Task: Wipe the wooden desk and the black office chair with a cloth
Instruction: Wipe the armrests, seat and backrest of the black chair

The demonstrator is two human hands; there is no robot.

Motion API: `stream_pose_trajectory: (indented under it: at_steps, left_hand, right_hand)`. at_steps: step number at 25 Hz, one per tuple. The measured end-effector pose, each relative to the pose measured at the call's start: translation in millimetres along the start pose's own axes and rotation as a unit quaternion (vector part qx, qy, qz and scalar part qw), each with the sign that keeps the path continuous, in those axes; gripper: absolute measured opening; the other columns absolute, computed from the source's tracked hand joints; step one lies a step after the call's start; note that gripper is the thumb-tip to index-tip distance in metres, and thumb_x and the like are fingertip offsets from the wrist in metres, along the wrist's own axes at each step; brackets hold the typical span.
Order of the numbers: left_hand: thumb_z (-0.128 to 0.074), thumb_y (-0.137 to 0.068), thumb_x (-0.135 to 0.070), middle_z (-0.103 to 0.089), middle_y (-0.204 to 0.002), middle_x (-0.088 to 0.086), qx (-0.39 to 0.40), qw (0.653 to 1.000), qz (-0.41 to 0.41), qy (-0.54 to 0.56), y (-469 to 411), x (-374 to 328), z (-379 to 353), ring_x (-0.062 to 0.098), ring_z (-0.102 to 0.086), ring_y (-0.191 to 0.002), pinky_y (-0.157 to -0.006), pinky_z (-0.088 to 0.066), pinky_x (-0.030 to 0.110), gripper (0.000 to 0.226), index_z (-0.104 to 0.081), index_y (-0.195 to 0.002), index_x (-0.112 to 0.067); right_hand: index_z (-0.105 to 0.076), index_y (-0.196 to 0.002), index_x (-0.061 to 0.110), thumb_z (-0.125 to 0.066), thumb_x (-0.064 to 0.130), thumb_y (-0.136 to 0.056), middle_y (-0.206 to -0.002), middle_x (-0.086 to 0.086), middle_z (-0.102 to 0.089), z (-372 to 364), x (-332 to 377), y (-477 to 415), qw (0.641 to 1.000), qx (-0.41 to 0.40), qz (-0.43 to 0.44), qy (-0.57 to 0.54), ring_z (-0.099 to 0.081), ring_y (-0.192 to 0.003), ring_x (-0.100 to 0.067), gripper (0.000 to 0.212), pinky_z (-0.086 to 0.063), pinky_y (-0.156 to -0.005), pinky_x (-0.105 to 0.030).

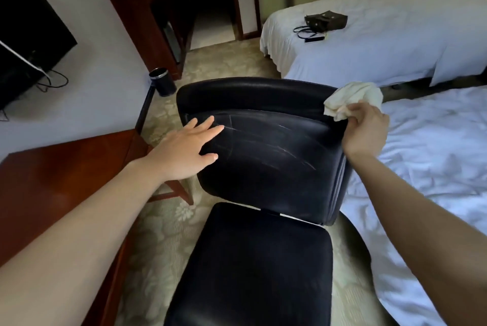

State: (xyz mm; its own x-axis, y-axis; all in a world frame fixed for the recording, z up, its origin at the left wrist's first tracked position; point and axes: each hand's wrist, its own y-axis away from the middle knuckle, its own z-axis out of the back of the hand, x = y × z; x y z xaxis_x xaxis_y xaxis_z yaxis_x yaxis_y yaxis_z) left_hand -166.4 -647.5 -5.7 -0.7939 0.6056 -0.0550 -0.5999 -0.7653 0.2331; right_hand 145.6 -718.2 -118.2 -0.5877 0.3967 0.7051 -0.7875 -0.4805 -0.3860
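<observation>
- While pressing the left hand (184,149) flat against the backrest (276,167) of the black office chair (253,94), spreading the fingers, gripping nothing.
- Pinching the bunched cloth (353,99) in the right hand (366,128), just beside the backrest's top corner; contact unclear.
- Showing faint streaks between the two hands, suggesting wiping underway there.
- Leaving the seat (258,260), below both hands, and the wooden desk (52,180), beside the left forearm, unconfirmed.

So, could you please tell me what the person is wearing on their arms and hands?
The left hand and right hand are ungloved, with no ring, watch or bracelet showing; both forearms are bare, no sleeve in view.
</observation>
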Motion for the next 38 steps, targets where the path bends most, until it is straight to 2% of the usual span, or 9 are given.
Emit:
stream_pose_trajectory:
  at_steps: [12,18,20,22,25,29,33,36,38]
  left_hand:
    - [-0.038,-0.097,-0.050,0.023,-0.157,-0.007,-0.101,0.987,0.124,0.018,-60.9,159.3,-4.5,0.027,0.018,-0.145,-0.113,0.007,0.057,0.067,0.004,-0.149,-0.042]
    - [-0.027,-0.099,-0.052,-0.003,-0.161,-0.006,-0.091,0.965,0.244,0.038,-31.5,190.3,-19.7,0.023,0.000,-0.147,-0.111,0.008,0.061,0.060,-0.001,-0.151,-0.039]
    - [-0.025,-0.099,-0.050,-0.012,-0.159,-0.005,-0.093,0.954,0.284,0.040,-16.6,197.3,-22.8,0.027,-0.009,-0.145,-0.111,0.003,0.061,0.057,-0.007,-0.151,-0.036]
    - [-0.025,-0.100,-0.047,-0.021,-0.154,-0.006,-0.105,0.947,0.303,0.028,2.7,209.2,-23.0,0.031,-0.017,-0.139,-0.113,-0.006,0.057,0.054,-0.014,-0.152,-0.033]
    - [-0.028,-0.101,-0.041,-0.027,-0.145,-0.009,-0.091,0.948,0.298,0.067,33.9,230.9,-28.7,0.028,-0.020,-0.129,-0.110,-0.022,0.045,0.053,-0.015,-0.151,-0.033]
    - [-0.028,-0.102,-0.034,-0.034,-0.140,-0.005,-0.062,0.945,0.277,0.164,67.5,254.0,-44.8,0.033,-0.026,-0.135,-0.111,-0.024,0.044,0.052,-0.007,-0.149,-0.043]
    - [-0.024,-0.102,-0.036,-0.032,-0.149,-0.011,-0.060,0.954,0.238,0.173,100.5,270.1,-53.2,0.021,-0.029,-0.140,-0.111,-0.028,0.042,0.050,-0.006,-0.147,-0.049]
    - [-0.027,-0.102,-0.036,-0.024,-0.155,-0.014,-0.082,0.953,0.197,0.214,111.3,274.1,-57.8,0.014,-0.022,-0.143,-0.113,-0.020,0.029,0.049,-0.011,-0.147,-0.048]
    - [-0.027,-0.103,-0.032,-0.026,-0.154,-0.010,-0.105,0.949,0.170,0.243,117.4,272.9,-63.9,0.013,-0.022,-0.143,-0.108,-0.017,0.019,0.049,-0.013,-0.148,-0.043]
  right_hand:
    - [-0.059,-0.117,0.013,-0.047,0.011,-0.093,-0.118,-0.010,-0.064,-120.2,104.1,-23.5,0.993,0.024,-0.095,-0.068,-0.054,-0.113,-0.028,0.027,-0.037,-0.087,-0.027]
    - [-0.059,-0.117,0.009,-0.049,0.010,-0.092,-0.115,-0.009,-0.065,-173.1,148.4,-7.6,0.982,0.090,-0.035,-0.160,-0.056,-0.108,-0.026,0.026,-0.036,-0.085,-0.022]
    - [-0.058,-0.116,0.006,-0.050,0.009,-0.092,-0.114,-0.009,-0.064,-186.4,161.9,2.1,0.975,0.123,-0.013,-0.183,-0.056,-0.107,-0.025,0.025,-0.033,-0.081,-0.016]
    - [-0.056,-0.114,0.006,-0.053,0.009,-0.090,-0.114,-0.010,-0.063,-201.2,177.2,14.2,0.963,0.162,0.018,-0.214,-0.057,-0.108,-0.027,0.024,-0.037,-0.089,-0.021]
    - [-0.053,-0.118,0.007,-0.059,0.008,-0.088,-0.121,-0.008,-0.058,-214.3,204.8,40.5,0.945,0.226,0.048,-0.233,-0.053,-0.114,-0.026,0.031,-0.038,-0.098,-0.030]
    - [-0.047,-0.131,0.013,-0.063,0.011,-0.087,-0.130,-0.003,-0.053,-214.7,238.0,98.9,0.915,0.300,0.094,-0.253,-0.049,-0.117,-0.020,0.047,-0.030,-0.089,-0.015]
    - [-0.043,-0.137,0.016,-0.059,0.010,-0.091,-0.144,0.001,-0.042,-204.0,265.6,173.8,0.880,0.354,0.125,-0.292,-0.036,-0.130,-0.011,0.049,-0.025,-0.097,-0.009]
    - [-0.050,-0.127,0.014,-0.058,0.006,-0.090,-0.131,0.001,-0.049,-183.3,282.0,235.5,0.858,0.368,0.194,-0.301,-0.040,-0.107,-0.003,0.039,-0.030,-0.083,-0.002]
    - [-0.053,-0.121,0.013,-0.058,0.005,-0.089,-0.124,-0.001,-0.051,-169.4,286.1,284.4,0.846,0.377,0.223,-0.304,-0.038,-0.103,-0.005,0.034,-0.033,-0.087,-0.005]
